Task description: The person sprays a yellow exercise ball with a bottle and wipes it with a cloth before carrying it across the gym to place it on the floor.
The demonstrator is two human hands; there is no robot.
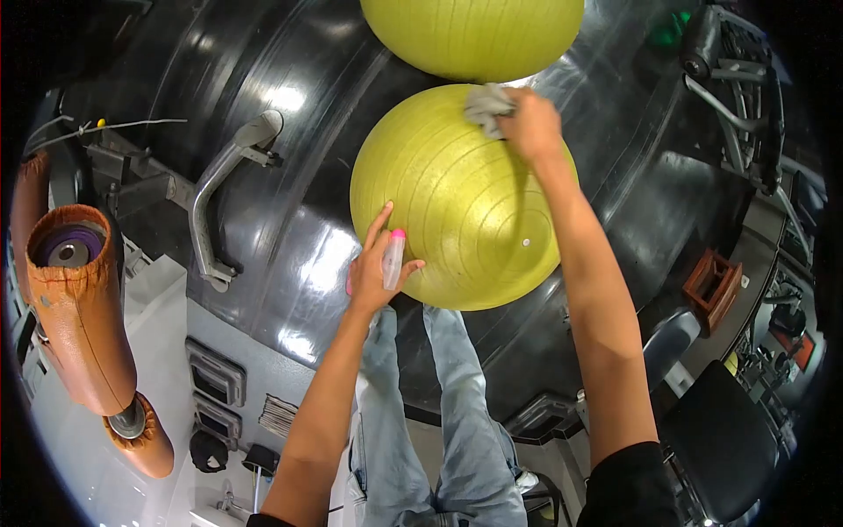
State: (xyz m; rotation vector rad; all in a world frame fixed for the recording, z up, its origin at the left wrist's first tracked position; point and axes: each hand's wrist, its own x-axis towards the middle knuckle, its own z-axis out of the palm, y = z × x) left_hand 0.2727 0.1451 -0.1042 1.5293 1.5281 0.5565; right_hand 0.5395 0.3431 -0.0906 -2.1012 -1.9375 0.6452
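Observation:
A large yellow-green exercise ball with ringed ridges sits on the dark floor in front of my legs. My right hand grips a crumpled grey cloth and presses it on the ball's upper far side. At the ball's lower left, my left hand holds a small clear plastic bottle with a pink top against the palm. The index finger and thumb of that hand stretch out and touch the ball's surface.
A second yellow-green ball sits just beyond the first. To the left are a curved metal bar and a prosthetic leg. Gym equipment, a black padded seat and a brown wooden block stand on the right.

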